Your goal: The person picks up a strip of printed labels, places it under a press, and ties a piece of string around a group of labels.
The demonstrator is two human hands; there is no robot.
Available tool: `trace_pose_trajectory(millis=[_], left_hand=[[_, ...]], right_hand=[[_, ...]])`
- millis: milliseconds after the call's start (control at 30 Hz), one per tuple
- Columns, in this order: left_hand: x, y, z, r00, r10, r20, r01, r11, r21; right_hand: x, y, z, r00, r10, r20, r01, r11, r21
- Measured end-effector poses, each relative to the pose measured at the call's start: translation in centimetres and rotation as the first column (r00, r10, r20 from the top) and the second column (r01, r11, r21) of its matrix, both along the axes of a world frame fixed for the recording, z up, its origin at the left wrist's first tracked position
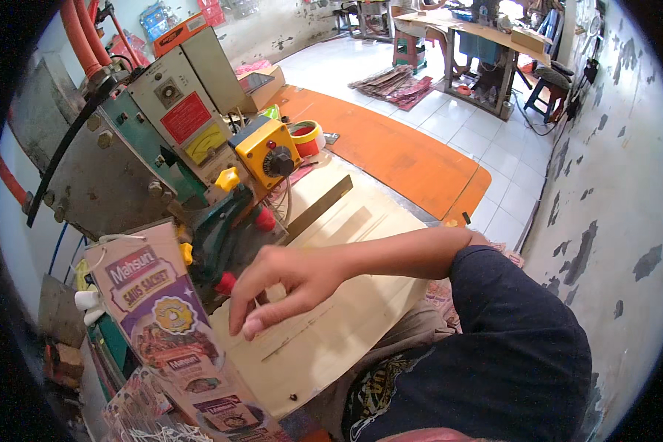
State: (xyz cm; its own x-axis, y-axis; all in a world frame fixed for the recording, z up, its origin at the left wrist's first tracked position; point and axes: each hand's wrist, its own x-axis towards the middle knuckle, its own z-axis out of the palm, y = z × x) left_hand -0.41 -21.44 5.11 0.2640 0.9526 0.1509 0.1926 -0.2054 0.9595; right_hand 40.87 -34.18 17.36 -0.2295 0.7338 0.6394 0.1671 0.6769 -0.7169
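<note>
My right hand [286, 287] reaches in from the right over the pale tabletop [339, 295]. Its fingers are loosely bent, thumb a little apart, and I see nothing in its grip. Close to its fingertips is the edge of a long printed card strip [171, 317] in brown and purple, with a white string loop at its top and pictures of food sachets down its front. The strip stands tilted at the left. Just beyond the hand is a machine's dark green head with red knobs [227, 283]. My left hand is out of view.
A machine body [166, 103] with a yellow control box [267, 153] and black dial fills the far left. A metal bar [320, 208] lies on the tabletop. More strung cards [136, 409] bunch at lower left. Beyond are an orange board [390, 147], a tape roll [307, 138] and another worktable [479, 33].
</note>
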Motion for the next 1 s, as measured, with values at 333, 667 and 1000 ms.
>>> trace_pose_trajectory(millis=[333,667,1000], left_hand=[[-4.5,3.5,-1.9,0.776,-0.472,-0.418,0.467,0.876,-0.123],[2.7,2.8,3.9,0.57,-0.627,-0.531,0.749,0.662,0.021],[7.5,3.8,6.4,0.542,-0.48,-0.69,0.817,0.493,0.299]], right_hand=[[3.6,-8.3,0.8,0.88,-0.45,-0.153,0.473,0.861,0.186],[5.5,-15.3,-0.3,0.498,-0.849,-0.176,0.867,0.485,0.115],[5.9,-16.5,-1.7,0.387,-0.868,0.311,0.888,0.442,0.128]])
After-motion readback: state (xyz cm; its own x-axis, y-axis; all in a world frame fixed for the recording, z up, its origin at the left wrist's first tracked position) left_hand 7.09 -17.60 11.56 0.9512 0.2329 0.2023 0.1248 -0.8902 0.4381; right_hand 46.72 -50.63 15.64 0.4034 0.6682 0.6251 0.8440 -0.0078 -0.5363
